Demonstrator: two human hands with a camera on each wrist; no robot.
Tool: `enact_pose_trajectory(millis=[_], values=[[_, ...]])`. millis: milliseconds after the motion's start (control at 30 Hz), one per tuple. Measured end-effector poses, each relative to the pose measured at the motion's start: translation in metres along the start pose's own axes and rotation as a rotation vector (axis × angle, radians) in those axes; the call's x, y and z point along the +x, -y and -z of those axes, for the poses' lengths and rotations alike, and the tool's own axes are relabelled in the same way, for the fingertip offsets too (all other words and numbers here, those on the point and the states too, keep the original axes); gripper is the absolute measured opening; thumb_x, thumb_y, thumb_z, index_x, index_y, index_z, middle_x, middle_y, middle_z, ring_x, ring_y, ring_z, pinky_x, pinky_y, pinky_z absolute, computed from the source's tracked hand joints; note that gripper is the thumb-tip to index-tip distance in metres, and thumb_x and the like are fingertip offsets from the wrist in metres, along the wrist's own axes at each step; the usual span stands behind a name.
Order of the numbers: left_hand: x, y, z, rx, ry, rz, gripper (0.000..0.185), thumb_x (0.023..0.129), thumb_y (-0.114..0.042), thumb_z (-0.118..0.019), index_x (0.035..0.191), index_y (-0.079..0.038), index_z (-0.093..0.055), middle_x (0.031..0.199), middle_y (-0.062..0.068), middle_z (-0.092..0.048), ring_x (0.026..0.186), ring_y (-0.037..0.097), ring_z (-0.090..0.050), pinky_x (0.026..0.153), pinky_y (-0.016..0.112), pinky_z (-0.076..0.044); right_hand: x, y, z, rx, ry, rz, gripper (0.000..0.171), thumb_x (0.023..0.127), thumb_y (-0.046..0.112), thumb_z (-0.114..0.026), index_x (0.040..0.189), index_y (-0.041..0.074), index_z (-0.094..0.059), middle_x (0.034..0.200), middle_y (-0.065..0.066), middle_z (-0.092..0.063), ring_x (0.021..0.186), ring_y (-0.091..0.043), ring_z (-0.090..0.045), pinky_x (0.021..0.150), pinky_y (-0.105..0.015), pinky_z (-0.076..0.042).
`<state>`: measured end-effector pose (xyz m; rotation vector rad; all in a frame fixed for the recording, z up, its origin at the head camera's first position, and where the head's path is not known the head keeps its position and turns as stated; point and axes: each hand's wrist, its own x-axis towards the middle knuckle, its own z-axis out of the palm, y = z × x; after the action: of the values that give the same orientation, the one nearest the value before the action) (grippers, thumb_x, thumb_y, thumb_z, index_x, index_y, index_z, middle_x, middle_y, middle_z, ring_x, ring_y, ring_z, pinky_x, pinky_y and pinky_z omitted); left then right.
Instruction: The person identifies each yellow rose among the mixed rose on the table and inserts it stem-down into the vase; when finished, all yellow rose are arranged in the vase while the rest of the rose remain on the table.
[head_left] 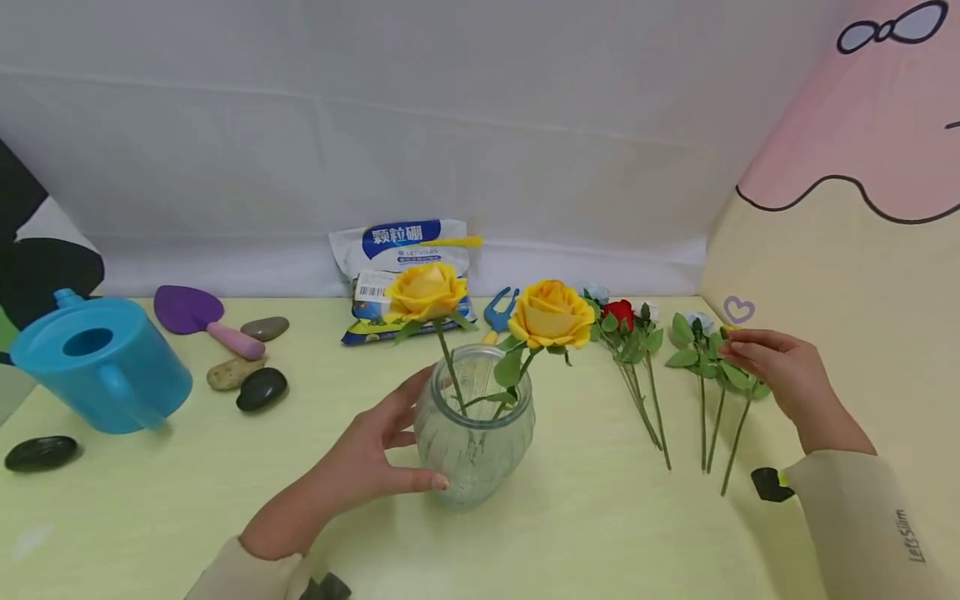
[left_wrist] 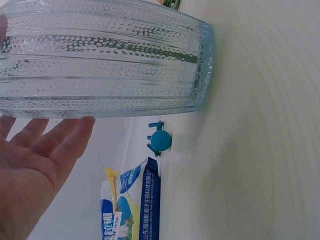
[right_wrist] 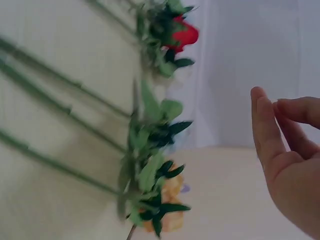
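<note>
With my left hand [head_left: 375, 454] I hold a round-bellied vase of clear, faintly blue-green glass [head_left: 480, 462], which is in front of me at the middle of the desk [head_left: 600, 517]. My thumb lies along its near side, and my other fingers [left_wrist: 75, 142] spread around its left, a gap showing between thumb and forefinger. The glass has a thick, smooth rim and a wall of lengthwise bands filled with small dimples. Inside are two green-stemmed, leafy roses: a full yellow rose leaning left [head_left: 426, 292] and a deeper yellow rose leaning right [head_left: 552, 315], both blooms well above the rim.

My right hand [head_left: 787, 367] is over at the right, by a row of three leafy stems, among them a pale blue flower [head_left: 699, 322] and an orange-yellow bloom [right_wrist: 171, 222]. My right fingertips and thumb nearly meet; from the wrist I see nothing between them, and the blooms are apart from them. Just left of that row lies a bunch with a red rose [head_left: 618, 314]. Behind the vase stands a blue-and-white printed bag [head_left: 375, 329]; to the left, a bright blue plastic watering can [head_left: 142, 367].
</note>
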<state>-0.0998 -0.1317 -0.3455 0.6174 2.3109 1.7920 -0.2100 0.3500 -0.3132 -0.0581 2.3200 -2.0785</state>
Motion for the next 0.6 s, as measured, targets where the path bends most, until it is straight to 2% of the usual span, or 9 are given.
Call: enact_pose_trajectory(millis=[33, 100, 167, 200, 267, 467, 600], values=[[0.000, 0.000, 0.000, 0.001, 0.000, 0.005, 0.100, 0.070, -0.021, -0.082, 0.146, -0.038, -0.019, 0.150, 0.000, -0.025, 0.124, 0.033, -0.043, 0.089, 0.043, -0.048, 0.002, -0.007, 0.007, -0.082, -0.009, -0.037, 0.011, 0.092, 0.009, -0.057, 0.098, 0.011, -0.066, 0.087, 0.008, -0.066, 0.081, -0.003, -0.065, 0.076, -0.015, -0.050], [0.000, 0.000, 0.001, -0.001, 0.000, 0.017, 0.100, 0.070, -0.021, -0.082, 0.146, -0.038, -0.020, 0.150, 0.001, -0.025, 0.123, 0.034, -0.044, 0.088, 0.044, -0.048, 0.006, -0.022, 0.017, -0.249, -0.015, -0.110, 0.018, 0.094, 0.012, -0.053, 0.107, 0.004, -0.062, 0.085, 0.013, -0.064, 0.080, 0.001, -0.063, 0.075, -0.015, -0.050], [-0.001, 0.000, 0.000, -0.002, 0.000, 0.024, 0.099, 0.070, -0.021, -0.082, 0.146, -0.037, -0.020, 0.150, 0.002, -0.025, 0.123, 0.035, -0.044, 0.088, 0.045, -0.048, 0.007, -0.037, 0.022, -0.397, -0.006, -0.178, 0.029, 0.095, 0.013, -0.050, 0.117, -0.006, -0.054, 0.087, 0.014, -0.062, 0.079, 0.002, -0.062, 0.076, -0.018, -0.051], [-0.001, 0.000, 0.000, -0.003, 0.001, 0.027, 0.099, 0.070, -0.021, -0.082, 0.146, -0.037, -0.020, 0.149, 0.002, -0.026, 0.122, 0.035, -0.044, 0.087, 0.045, -0.048, 0.008, -0.044, 0.024, -0.435, -0.001, -0.204, 0.034, 0.095, 0.012, -0.049, 0.120, -0.011, -0.050, 0.088, 0.012, -0.062, 0.078, 0.002, -0.062, 0.076, -0.021, -0.052], [-0.001, 0.001, 0.000, 0.000, -0.001, 0.029, 0.099, 0.070, -0.022, -0.082, 0.146, -0.037, -0.020, 0.149, 0.003, -0.027, 0.123, 0.034, -0.044, 0.088, 0.045, -0.048, 0.008, -0.053, 0.025, -0.479, -0.004, -0.237, 0.041, 0.095, 0.010, -0.049, 0.124, -0.018, -0.042, 0.088, 0.008, -0.062, 0.076, 0.001, -0.062, 0.076, -0.025, -0.053], [0.000, 0.001, -0.001, 0.017, -0.005, 0.029, 0.099, 0.070, -0.024, -0.082, 0.146, -0.038, -0.019, 0.149, 0.003, -0.028, 0.123, 0.033, -0.044, 0.089, 0.044, -0.048, 0.011, -0.064, 0.027, -0.545, -0.038, -0.243, 0.040, 0.091, 0.008, -0.054, 0.120, -0.019, -0.046, 0.088, 0.002, -0.062, 0.070, -0.001, -0.060, 0.069, -0.026, -0.054], [0.001, 0.001, -0.001, 0.027, -0.006, 0.012, 0.099, 0.070, -0.023, -0.082, 0.145, -0.039, -0.019, 0.148, 0.002, -0.028, 0.124, 0.032, -0.043, 0.090, 0.044, -0.047, 0.016, -0.068, 0.028, -0.644, -0.023, -0.238, 0.043, 0.091, 0.012, -0.055, 0.121, -0.017, -0.047, 0.094, -0.007, -0.063, 0.070, -0.003, -0.059, 0.067, -0.027, -0.053]])
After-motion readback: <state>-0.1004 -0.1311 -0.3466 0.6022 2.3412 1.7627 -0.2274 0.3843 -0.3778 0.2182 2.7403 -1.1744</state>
